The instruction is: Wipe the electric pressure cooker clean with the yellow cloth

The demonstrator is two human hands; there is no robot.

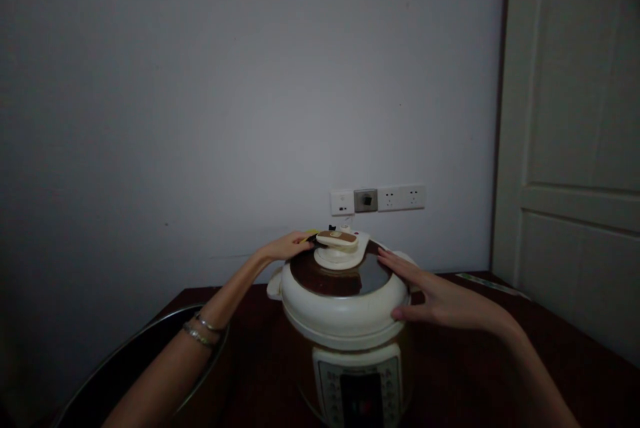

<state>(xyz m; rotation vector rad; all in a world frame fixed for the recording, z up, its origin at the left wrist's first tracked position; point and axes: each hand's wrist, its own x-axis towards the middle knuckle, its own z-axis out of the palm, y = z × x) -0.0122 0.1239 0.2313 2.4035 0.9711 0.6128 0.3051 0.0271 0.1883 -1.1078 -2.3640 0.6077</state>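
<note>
A cream electric pressure cooker (350, 348) with a dark brown lid (345, 278) stands on a dark wooden table (475, 375). My left hand (287, 246) reaches to the far side of the lid, fingers stretched out and touching near the cream lid handle (338, 245). My right hand (425, 291) lies flat against the right side of the lid, fingers extended. Neither hand holds anything. Bracelets circle my left wrist (203, 329).
A large dark round pan or basin (125, 361) sits at the left under my forearm. Wall sockets and a switch (377, 199) are behind the cooker. A pale door (575, 148) stands at the right.
</note>
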